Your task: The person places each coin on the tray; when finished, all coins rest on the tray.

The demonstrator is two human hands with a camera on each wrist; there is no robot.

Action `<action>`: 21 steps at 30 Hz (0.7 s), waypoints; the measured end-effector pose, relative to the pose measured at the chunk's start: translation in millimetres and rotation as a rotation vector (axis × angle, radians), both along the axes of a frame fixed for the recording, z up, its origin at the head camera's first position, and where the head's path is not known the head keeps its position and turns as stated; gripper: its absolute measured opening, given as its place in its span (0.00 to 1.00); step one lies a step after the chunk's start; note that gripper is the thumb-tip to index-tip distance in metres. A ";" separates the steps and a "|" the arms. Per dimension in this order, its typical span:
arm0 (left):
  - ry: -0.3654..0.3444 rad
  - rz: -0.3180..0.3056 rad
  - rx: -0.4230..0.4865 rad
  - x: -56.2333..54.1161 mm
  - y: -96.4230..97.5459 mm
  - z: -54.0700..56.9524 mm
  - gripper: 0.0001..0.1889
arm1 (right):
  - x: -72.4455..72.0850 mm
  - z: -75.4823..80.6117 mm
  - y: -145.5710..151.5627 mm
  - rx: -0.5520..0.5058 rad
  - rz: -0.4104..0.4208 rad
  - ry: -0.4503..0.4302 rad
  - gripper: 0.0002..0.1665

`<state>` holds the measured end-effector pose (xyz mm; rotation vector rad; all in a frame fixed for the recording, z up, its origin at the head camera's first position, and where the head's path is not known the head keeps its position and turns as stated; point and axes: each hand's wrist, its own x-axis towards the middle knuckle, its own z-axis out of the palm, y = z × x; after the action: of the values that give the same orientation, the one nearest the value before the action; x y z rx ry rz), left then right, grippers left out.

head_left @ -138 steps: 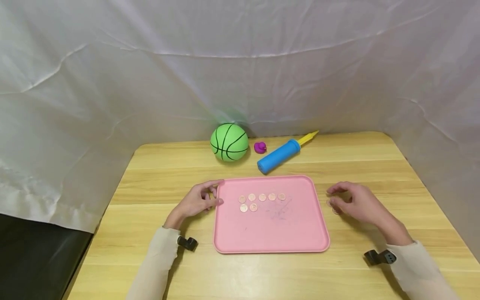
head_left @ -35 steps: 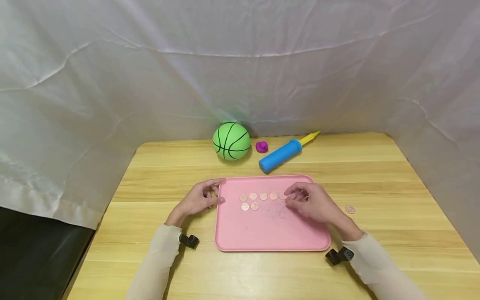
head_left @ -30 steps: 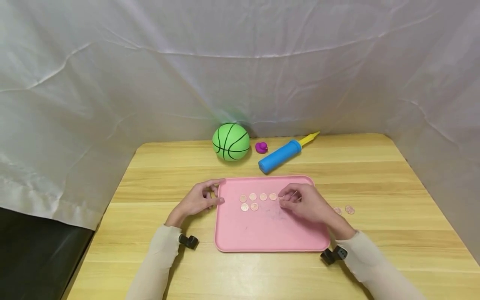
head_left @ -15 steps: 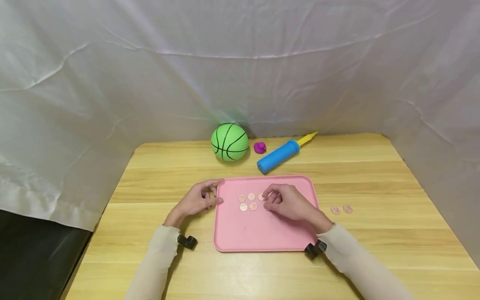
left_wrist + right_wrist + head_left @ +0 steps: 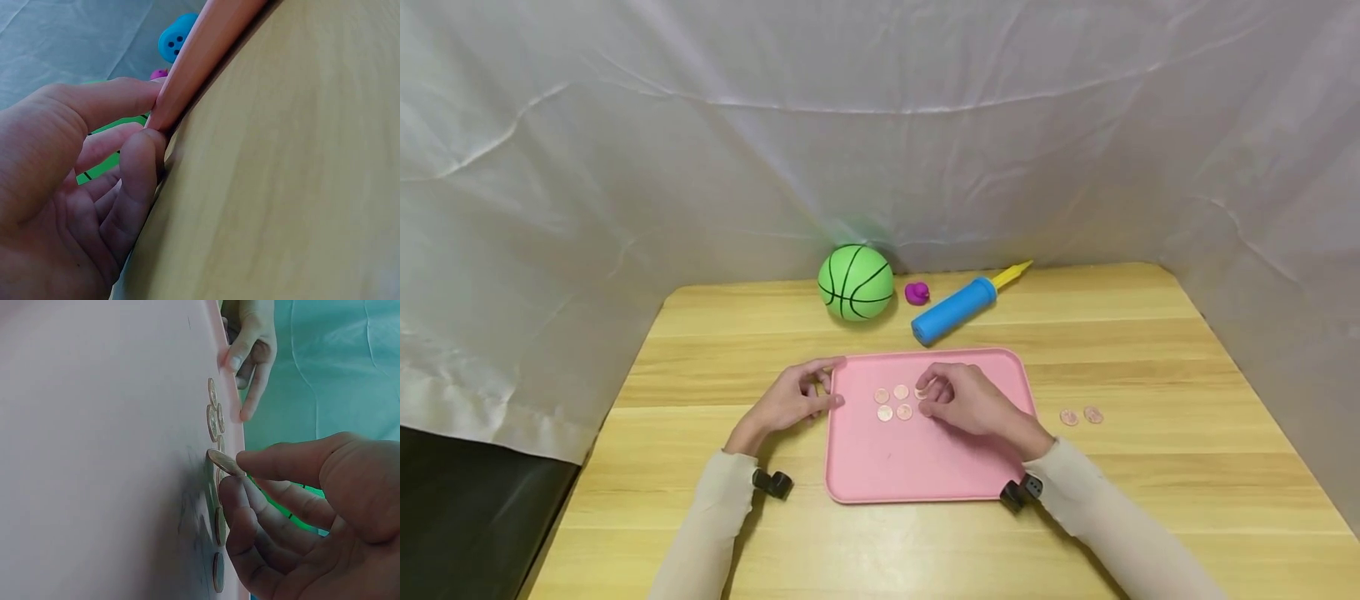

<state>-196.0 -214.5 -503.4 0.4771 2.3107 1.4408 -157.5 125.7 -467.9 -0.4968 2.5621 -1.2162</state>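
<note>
My left hand (image 5: 786, 402) holds the left edge of a pink tray (image 5: 910, 471), with the thumb over the rim and the fingers against its outer side in the left wrist view. Over the tray, my right hand (image 5: 966, 402) pinches a copper-coloured coin (image 5: 225, 463) between thumb and fingertips, tilted on its edge close above the tray floor. Several like coins lie flat in two rows; a lower-row coin (image 5: 904, 412) sits just left of my right fingertips. In the head view that hand hides the right end of the upper row.
Two more coins (image 5: 1069, 417) lie on the wooden table (image 5: 1150, 500) right of the tray. Behind the tray are a green ball (image 5: 855, 283), a purple toy duck (image 5: 917, 292) and a blue hand pump (image 5: 955, 311) with a yellow nozzle. Grey cloth (image 5: 880, 167) hangs behind.
My right hand has gone from the loose coins right of the tray to the upper row's right end, then left to beside the lower row, carrying a coin. My left hand stays at the rim.
</note>
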 end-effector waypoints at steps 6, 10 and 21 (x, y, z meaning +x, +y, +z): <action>0.005 0.006 -0.004 -0.9 -3.7 3.2 0.37 | 3.0 3.9 0.6 0.001 0.000 0.009 0.12; 0.011 0.004 -0.011 -1.9 -4.4 4.3 0.37 | 6.8 6.7 5.4 0.007 -0.011 0.028 0.10; -0.026 0.008 0.004 -2.1 -1.4 -0.2 0.37 | 24.4 5.5 44.0 -0.026 -0.090 0.024 0.09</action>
<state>-198.1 -215.9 -503.6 0.4480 2.2920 1.4469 -133.1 169.7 -462.5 -0.4077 2.6179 -1.2833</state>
